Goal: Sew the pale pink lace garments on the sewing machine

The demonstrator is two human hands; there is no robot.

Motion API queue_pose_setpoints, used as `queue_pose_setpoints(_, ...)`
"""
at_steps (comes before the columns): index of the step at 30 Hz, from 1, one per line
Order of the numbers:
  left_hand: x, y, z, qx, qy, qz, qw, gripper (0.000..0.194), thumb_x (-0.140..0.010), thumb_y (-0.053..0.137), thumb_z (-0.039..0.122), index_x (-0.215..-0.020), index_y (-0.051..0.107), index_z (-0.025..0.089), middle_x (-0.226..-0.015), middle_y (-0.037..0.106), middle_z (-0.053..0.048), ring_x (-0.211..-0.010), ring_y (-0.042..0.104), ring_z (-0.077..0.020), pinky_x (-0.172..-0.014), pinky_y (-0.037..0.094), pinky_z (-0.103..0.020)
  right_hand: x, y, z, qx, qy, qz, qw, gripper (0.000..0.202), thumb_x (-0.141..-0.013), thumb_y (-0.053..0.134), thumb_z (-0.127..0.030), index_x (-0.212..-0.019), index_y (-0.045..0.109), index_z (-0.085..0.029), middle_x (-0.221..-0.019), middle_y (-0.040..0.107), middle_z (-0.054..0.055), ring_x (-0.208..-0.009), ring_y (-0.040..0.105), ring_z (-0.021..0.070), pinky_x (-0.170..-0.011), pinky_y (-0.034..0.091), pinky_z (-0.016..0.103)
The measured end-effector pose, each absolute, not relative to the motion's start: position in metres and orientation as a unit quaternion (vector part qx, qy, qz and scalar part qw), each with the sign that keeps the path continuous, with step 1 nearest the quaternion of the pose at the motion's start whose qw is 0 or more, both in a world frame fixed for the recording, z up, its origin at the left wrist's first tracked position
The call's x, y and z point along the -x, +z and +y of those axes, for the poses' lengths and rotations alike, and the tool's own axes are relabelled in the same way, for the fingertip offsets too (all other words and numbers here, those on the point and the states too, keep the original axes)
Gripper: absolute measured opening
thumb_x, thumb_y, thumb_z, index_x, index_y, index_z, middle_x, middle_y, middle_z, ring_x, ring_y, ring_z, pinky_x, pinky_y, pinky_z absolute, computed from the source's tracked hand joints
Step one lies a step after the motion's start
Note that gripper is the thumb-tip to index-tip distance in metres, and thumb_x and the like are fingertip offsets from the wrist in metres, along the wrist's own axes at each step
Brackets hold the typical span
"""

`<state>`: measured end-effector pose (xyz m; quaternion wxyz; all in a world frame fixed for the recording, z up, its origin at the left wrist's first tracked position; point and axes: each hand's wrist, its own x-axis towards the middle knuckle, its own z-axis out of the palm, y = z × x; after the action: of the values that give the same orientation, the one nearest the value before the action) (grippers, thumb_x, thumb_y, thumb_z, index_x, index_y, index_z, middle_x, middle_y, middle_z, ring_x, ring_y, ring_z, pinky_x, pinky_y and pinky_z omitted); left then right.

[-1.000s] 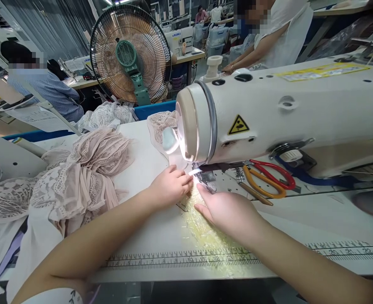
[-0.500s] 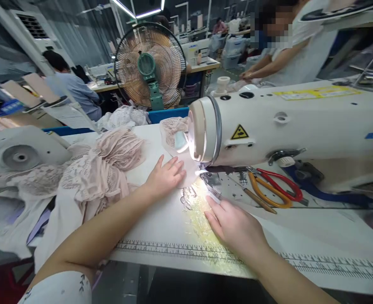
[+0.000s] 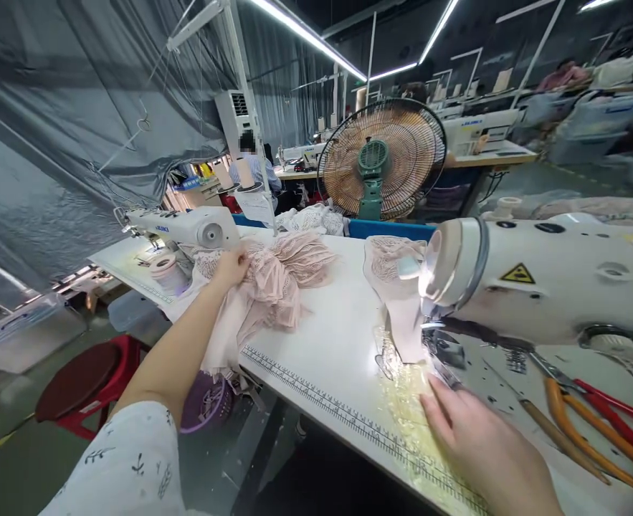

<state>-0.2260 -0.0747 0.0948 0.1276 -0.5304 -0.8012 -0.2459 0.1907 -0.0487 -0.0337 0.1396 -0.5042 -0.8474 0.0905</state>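
My left hand (image 3: 232, 268) is closed on a bunch of pale pink lace fabric (image 3: 289, 269) heaped at the left side of the table. My right hand (image 3: 474, 423) rests by the needle area of the white sewing machine (image 3: 536, 272), its thumb and fingers drawn together. A small metal piece (image 3: 442, 369) shows at its fingertips; whether the hand holds it I cannot tell. Under the lit machine head lies a pale pink garment piece (image 3: 405, 326) with lace, its lower end touching yellowish tape (image 3: 407, 408) on the tabletop.
Scissors with orange and red handles (image 3: 590, 423) and a wooden-handled tool (image 3: 563, 441) lie at the right. A ruler strip (image 3: 316, 394) runs along the front edge. A large fan (image 3: 381, 161) stands behind; a red stool (image 3: 87, 383) and purple basket (image 3: 206, 405) are at lower left.
My left hand has left the garment piece under the machine and reached left to the lace heap, closing on it. My right hand stays near the needle. The view has swung left.
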Motion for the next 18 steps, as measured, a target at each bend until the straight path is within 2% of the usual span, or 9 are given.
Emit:
queue_pose_setpoints(4,0.178,0.110,-0.099,0.564,-0.363,-0.739,0.071,0.020,-0.085,0.046,0.030,-0.067,0.044,0.022,-0.055,0.046,0.002,-0.050,0.045,-0.0113,-0.048,0.040,-0.026,-0.187,-0.028,-0.059,0.525,0.117,-0.817,0.208,0.047,-0.091,0.030,-0.040,-0.119,0.055,-0.013,-0.075,0.066,0.007,-0.059,0.060,0.0209,-0.043,0.043,0.030)
queue_pose_setpoints(6,0.138,0.112,-0.119,0.599,-0.388,-0.700,0.026,0.019,-0.084,0.046,0.031,-0.068,0.043,0.021,-0.055,0.046,0.003,-0.050,0.045,-0.0102,-0.047,0.040,-0.024,-0.181,-0.026,-0.074,0.500,0.201,-0.804,0.250,0.047,-0.090,0.032,-0.044,-0.119,0.054,-0.014,-0.077,0.065,0.007,-0.059,0.059,0.0189,-0.048,0.047,0.030)
queue_pose_setpoints(8,0.094,0.103,-0.138,0.646,-0.395,-0.652,-0.028,0.021,-0.082,0.047,0.032,-0.066,0.044,0.019,-0.056,0.048,0.003,-0.053,0.047,-0.0097,-0.050,0.041,-0.023,-0.173,-0.025,-0.097,0.435,0.321,-0.793,0.281,0.047,-0.088,0.038,-0.049,-0.119,0.053,-0.017,-0.095,0.066,0.010,-0.068,0.061,0.0176,-0.061,0.052,0.031)
queue_pose_setpoints(10,0.053,0.080,-0.152,0.698,-0.413,-0.572,-0.124,0.022,-0.081,0.046,0.030,-0.062,0.045,0.018,-0.056,0.046,0.002,-0.054,0.045,-0.0088,-0.050,0.039,-0.022,-0.164,-0.025,-0.123,0.356,0.422,-0.790,0.267,0.052,-0.083,0.046,-0.052,-0.124,0.050,-0.020,-0.113,0.062,0.011,-0.079,0.063,0.0186,-0.071,0.053,0.032)
queue_pose_setpoints(14,0.009,0.018,-0.170,0.661,-0.425,-0.535,-0.309,0.026,-0.076,0.056,0.035,-0.061,0.046,0.017,-0.055,0.046,0.003,-0.051,0.041,-0.0079,-0.048,0.035,-0.020,-0.159,-0.027,-0.158,0.343,0.484,-0.793,0.143,0.044,-0.084,0.045,-0.050,-0.112,0.064,-0.021,-0.110,0.065,0.008,-0.099,0.060,0.0246,-0.090,0.047,0.035)
queue_pose_setpoints(16,0.009,-0.007,-0.179,0.571,-0.423,-0.508,-0.486,0.025,-0.075,0.062,0.038,-0.073,0.052,0.015,-0.059,0.053,0.001,-0.052,0.047,-0.0087,-0.051,0.039,-0.021,-0.170,-0.030,-0.162,0.367,0.512,-0.768,0.115,0.042,-0.082,0.048,-0.049,-0.105,0.069,-0.020,-0.110,0.066,0.008,-0.108,0.056,0.0268,-0.097,0.041,0.034)
queue_pose_setpoints(18,0.018,-0.021,-0.188,0.476,-0.375,-0.442,-0.661,0.033,-0.074,0.065,0.043,-0.083,0.055,0.014,-0.059,0.056,0.000,-0.048,0.051,-0.0100,-0.047,0.041,-0.022,-0.186,-0.031,-0.162,0.364,0.583,-0.716,0.120,0.045,-0.079,0.054,-0.050,-0.108,0.068,-0.020,-0.111,0.066,0.008,-0.107,0.057,0.0260,-0.097,0.040,0.032)
